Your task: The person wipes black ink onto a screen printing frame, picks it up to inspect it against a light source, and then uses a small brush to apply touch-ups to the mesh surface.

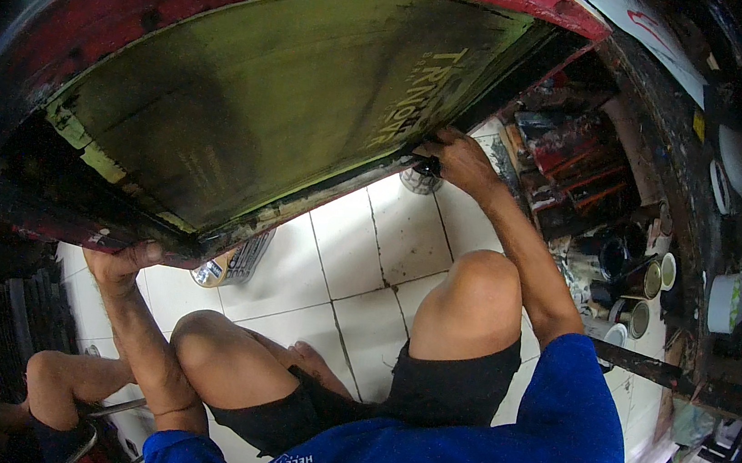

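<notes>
A large screen-printing frame (54, 40) with red edges and a yellow-green mesh (258, 100) is tilted up in front of me. Pale lettering shows on the mesh, and dark ink stains its borders. My left hand (125, 260) is closed on the frame's near left corner, thumb on top and other fingers hidden beneath. On the near edge farther right, my right hand (459, 161) is closed with its fingertips against the frame. Something small and dark shows just under those fingers; I cannot make out what it is.
Below the frame, a can (213, 270) and a patterned round container (421, 180) stand on white floor tiles (313, 261). Several tins and jars (645, 276) crowd the right side beside a cluttered shelf (580, 164). Another person's bent leg (65, 384) is at lower left.
</notes>
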Demonstrator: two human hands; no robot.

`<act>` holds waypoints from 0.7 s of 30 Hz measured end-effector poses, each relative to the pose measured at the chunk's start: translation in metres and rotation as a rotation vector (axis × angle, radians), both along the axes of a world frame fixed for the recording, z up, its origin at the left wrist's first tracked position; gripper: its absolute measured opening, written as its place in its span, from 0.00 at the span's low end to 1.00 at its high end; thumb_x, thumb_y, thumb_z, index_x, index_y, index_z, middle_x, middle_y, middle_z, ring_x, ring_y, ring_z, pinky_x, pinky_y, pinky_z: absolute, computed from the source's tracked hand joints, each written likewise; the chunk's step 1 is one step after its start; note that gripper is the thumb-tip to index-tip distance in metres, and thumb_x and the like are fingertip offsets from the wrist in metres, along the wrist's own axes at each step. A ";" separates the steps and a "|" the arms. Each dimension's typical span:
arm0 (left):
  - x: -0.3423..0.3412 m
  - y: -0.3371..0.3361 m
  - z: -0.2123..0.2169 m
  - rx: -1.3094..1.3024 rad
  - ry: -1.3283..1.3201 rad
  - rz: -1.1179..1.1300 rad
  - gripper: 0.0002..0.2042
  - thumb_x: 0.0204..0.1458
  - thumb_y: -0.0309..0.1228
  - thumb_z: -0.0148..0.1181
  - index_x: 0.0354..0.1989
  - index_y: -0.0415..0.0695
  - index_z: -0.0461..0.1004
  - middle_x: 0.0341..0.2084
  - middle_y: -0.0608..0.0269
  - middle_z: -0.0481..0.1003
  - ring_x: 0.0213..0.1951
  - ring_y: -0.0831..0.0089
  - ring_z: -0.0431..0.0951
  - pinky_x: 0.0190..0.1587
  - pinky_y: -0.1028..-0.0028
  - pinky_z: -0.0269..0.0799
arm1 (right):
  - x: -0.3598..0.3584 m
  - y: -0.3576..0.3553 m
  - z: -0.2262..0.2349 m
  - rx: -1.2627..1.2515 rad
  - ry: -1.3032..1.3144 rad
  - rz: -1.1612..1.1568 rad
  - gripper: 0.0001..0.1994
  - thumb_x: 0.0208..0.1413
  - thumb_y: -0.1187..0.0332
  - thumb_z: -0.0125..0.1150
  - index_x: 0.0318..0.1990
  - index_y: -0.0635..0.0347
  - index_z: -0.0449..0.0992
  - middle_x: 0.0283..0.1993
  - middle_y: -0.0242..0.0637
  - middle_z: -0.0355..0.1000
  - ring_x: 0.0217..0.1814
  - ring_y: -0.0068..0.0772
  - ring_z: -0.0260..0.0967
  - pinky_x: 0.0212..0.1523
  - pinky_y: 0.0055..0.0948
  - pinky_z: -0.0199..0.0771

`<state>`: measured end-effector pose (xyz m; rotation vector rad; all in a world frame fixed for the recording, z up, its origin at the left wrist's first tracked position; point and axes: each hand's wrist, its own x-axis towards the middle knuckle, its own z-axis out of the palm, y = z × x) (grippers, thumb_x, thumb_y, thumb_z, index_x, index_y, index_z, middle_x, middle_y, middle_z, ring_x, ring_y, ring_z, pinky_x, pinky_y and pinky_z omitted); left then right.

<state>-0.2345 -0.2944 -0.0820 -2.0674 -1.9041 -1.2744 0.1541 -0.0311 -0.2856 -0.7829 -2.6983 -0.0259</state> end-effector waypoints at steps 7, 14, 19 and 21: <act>0.011 0.005 0.005 -0.012 -0.203 -0.013 0.36 0.29 0.56 0.71 0.39 0.37 0.75 0.39 0.57 0.76 0.41 0.62 0.76 0.47 0.66 0.69 | 0.008 -0.001 -0.003 -0.193 -0.061 -0.012 0.24 0.37 0.76 0.57 0.46 0.42 0.77 0.46 0.43 0.71 0.49 0.42 0.68 0.53 0.34 0.68; -0.010 0.001 -0.005 -0.053 -0.269 -0.066 0.40 0.23 0.49 0.77 0.45 0.35 0.71 0.43 0.56 0.74 0.45 0.61 0.73 0.50 0.62 0.68 | 0.002 0.000 -0.001 -0.130 -0.023 -0.048 0.26 0.37 0.78 0.54 0.47 0.43 0.77 0.47 0.45 0.70 0.49 0.43 0.68 0.53 0.34 0.68; 0.006 0.007 -0.002 -0.029 -0.544 -0.111 0.42 0.18 0.40 0.78 0.47 0.33 0.68 0.43 0.54 0.72 0.45 0.61 0.72 0.50 0.66 0.67 | 0.008 -0.008 0.007 -0.158 -0.020 -0.037 0.24 0.38 0.79 0.54 0.46 0.46 0.77 0.45 0.45 0.70 0.47 0.45 0.68 0.51 0.36 0.69; 0.008 0.008 0.000 -0.043 -0.563 -0.113 0.41 0.18 0.38 0.78 0.47 0.33 0.68 0.43 0.54 0.72 0.45 0.61 0.71 0.50 0.65 0.66 | 0.007 -0.008 0.003 -0.090 0.132 0.036 0.22 0.38 0.80 0.55 0.45 0.51 0.77 0.40 0.45 0.70 0.44 0.46 0.69 0.46 0.38 0.71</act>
